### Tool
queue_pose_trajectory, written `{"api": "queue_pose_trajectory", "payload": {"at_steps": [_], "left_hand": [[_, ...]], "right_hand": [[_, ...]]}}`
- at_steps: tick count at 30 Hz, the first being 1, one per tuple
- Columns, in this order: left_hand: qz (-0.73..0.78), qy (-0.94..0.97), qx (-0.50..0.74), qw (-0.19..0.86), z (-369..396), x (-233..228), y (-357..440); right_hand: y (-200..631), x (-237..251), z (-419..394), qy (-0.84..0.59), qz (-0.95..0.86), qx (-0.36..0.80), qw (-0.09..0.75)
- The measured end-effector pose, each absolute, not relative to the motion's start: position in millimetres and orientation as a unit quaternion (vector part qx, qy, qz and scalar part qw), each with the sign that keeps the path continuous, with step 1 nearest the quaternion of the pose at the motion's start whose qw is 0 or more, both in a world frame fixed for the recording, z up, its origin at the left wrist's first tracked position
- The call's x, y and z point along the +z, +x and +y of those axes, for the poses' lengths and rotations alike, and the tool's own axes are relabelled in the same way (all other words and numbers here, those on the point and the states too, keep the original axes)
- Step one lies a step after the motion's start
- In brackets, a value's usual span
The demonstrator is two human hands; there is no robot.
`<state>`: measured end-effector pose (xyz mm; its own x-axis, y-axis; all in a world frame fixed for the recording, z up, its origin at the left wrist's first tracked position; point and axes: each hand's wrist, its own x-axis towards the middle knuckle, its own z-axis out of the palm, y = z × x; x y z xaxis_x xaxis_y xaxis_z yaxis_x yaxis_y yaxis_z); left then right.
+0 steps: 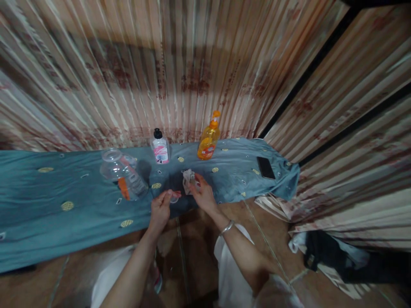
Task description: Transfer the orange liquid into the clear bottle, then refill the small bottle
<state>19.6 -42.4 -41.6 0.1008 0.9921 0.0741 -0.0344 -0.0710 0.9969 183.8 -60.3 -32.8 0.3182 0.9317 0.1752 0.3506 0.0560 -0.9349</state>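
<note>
My left hand [161, 208] pinches a small clear object [174, 198], perhaps a cap or lid, at the near edge of a table covered in teal cloth [48, 201]. My right hand [201, 193] grips a crumpled whitish tissue or cloth [189, 179] just right of it. The two hands are close together. A clear plastic jar with an orange label [123, 174] lies tilted on the cloth to the left of my hands.
At the back of the table stand a small bottle with a black cap and pink label [160, 147] and an orange pump bottle [209, 139]. A black phone [265, 167] lies at the right end. Striped curtains hang behind. Dark clothing [334, 259] lies on the floor.
</note>
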Motion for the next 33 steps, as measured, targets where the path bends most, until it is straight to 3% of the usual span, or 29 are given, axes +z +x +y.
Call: {"api": "queue_pose_trajectory", "payload": {"at_steps": [10, 13, 16, 18, 26, 33], "left_hand": [[0.399, 0.531, 0.494, 0.561, -60.8, -32.7, 10.7], [0.357, 0.536, 0.448, 0.62, -70.8, -35.5, 20.1], [0.383, 0.532, 0.427, 0.623, -74.7, -39.7, 21.6], [0.394, 0.526, 0.444, 0.609, -74.3, -41.5, 18.3], [0.456, 0.532, 0.507, 0.502, -67.8, -40.2, -9.0], [0.471, 0.481, 0.584, 0.454, -56.6, -30.7, -41.6]], "right_hand": [[136.1, 8.7, -79.0, -0.554, -0.528, 0.327, 0.553], [128.5, 19.6, -91.6, -0.431, -0.458, 0.48, 0.612], [118.5, 22.5, -99.4, -0.331, -0.382, 0.649, 0.569], [113.5, 20.5, -102.1, -0.316, -0.371, 0.683, 0.545], [104.7, -1.7, -104.0, -0.31, -0.379, 0.676, 0.551], [113.0, -28.7, -101.0, -0.445, -0.491, 0.551, 0.507]]}}
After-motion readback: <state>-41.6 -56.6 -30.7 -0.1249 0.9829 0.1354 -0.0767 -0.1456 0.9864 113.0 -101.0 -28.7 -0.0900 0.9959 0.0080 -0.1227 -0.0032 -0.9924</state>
